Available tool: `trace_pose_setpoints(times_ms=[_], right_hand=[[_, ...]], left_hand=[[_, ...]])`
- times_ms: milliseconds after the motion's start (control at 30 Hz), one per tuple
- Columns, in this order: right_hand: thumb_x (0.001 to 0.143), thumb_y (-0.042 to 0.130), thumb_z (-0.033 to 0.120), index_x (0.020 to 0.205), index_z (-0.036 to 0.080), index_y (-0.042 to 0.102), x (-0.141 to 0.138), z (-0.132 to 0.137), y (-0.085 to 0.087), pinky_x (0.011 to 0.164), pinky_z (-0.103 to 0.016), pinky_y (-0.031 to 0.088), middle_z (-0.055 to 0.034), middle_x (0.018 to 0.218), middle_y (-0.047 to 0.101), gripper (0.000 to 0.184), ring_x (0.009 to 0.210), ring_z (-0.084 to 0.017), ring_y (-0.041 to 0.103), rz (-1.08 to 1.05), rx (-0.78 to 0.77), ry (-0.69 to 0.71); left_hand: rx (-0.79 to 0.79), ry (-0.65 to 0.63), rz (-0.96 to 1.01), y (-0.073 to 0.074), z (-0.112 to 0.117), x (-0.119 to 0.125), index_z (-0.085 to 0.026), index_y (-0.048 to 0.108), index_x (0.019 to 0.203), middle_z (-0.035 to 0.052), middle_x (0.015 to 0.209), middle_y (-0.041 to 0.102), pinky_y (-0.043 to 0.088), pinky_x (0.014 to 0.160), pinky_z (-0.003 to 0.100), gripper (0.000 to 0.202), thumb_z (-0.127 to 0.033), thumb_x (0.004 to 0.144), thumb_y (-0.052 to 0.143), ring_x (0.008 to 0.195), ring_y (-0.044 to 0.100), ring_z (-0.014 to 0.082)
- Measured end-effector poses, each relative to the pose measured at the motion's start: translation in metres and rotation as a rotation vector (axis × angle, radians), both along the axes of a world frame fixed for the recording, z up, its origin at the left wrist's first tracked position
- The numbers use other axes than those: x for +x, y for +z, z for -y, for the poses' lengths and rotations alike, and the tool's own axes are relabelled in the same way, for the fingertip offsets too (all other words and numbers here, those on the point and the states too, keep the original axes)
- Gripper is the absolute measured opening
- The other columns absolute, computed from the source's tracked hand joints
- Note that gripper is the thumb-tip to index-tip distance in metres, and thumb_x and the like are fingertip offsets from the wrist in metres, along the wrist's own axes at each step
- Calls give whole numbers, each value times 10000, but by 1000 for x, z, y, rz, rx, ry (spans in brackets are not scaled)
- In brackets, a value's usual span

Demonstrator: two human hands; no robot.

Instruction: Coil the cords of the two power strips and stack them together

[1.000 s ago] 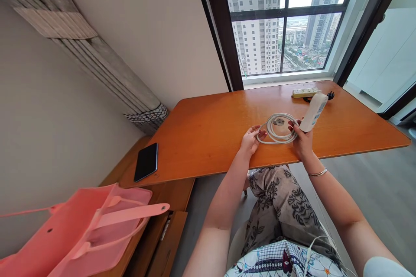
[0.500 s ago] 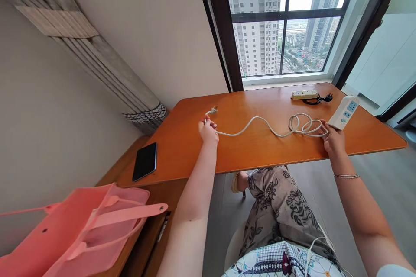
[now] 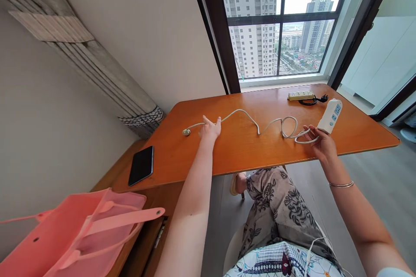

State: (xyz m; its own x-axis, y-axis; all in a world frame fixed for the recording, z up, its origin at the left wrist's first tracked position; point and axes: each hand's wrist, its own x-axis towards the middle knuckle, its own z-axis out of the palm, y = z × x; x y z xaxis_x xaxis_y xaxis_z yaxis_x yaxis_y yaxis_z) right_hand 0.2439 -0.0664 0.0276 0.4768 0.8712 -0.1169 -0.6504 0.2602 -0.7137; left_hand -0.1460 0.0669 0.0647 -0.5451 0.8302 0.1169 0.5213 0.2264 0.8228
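Pink bag (image 3: 74, 233), one, by the near left end of the bench (image 3: 237, 151). Dark-screened tablet (image 3: 141, 165), one, flat on it. Plug (image 3: 186, 132), on the bench, ending a white cord (image 3: 239, 110). Left hand (image 3: 210, 131), fingers spread above the cord; contact cannot be told. Cord continues rightward, wavy, then looped. Cream power strip (image 3: 301, 95) with black lead, far side. Right hand (image 3: 325, 146), fingers closed round the near end of a white power strip (image 3: 330, 116), tilted up.
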Motion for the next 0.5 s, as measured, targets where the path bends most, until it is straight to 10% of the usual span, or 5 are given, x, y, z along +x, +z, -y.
trace_pose_setpoints(times_ms=[200, 400, 500], right_hand=[[665, 804, 108, 733, 183, 643, -5, 4, -6, 804, -365, 661, -23, 762, 732, 190, 951, -260, 761, 49, 23, 39], [664, 779, 109, 719, 195, 637, -27, 2, -2, 846, -392, 650, -21, 784, 728, 174, 1019, -268, 741, 32, 54, 115], [669, 746, 91, 738, 203, 627, -26, -3, 4, 806, -363, 653, -24, 869, 752, 178, 997, -239, 740, 36, 22, 115]], left_hand=[[135, -122, -112, 22, 20, 23, -224, 475, 657, 121, 696, 608, 460, 897, 446, 338, -289, 715, 801, 1124, 608, 422], [296, -846, 187, 16, 65, 107, -223, 690, 1043, 96, 1059, 712, 470, 886, 290, 382, -288, 695, 834, 1030, 650, 255], [64, -986, 279, 9, 69, 123, -193, 721, 969, 34, 755, 689, 452, 674, 261, 293, -218, 692, 814, 698, 623, 188]])
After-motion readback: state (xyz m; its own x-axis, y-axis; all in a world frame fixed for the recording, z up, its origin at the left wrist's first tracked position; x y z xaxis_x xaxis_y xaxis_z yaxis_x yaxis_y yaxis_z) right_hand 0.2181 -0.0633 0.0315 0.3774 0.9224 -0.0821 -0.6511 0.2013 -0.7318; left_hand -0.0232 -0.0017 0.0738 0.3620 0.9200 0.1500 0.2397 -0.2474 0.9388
